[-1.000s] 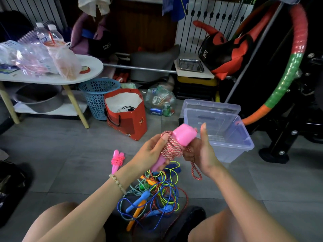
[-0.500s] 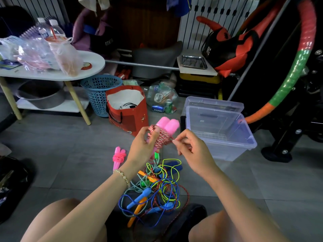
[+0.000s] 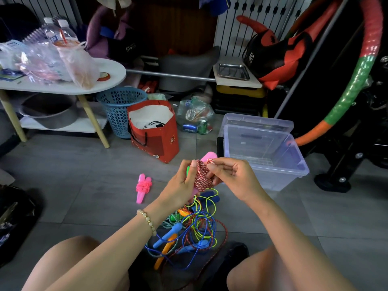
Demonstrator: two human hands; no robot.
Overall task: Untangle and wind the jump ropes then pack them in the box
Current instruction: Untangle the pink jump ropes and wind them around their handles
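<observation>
Presently, the left hand is curled round the pink-handled rope bundle, held above the floor, while the right hand pinches the red-and-white cord at the top of the wraps. The clear box stands open just beyond the right hand. A wound pink rope lies on the tiles to the left, and the tangled ropes lie below the hands, between the knees.
</observation>
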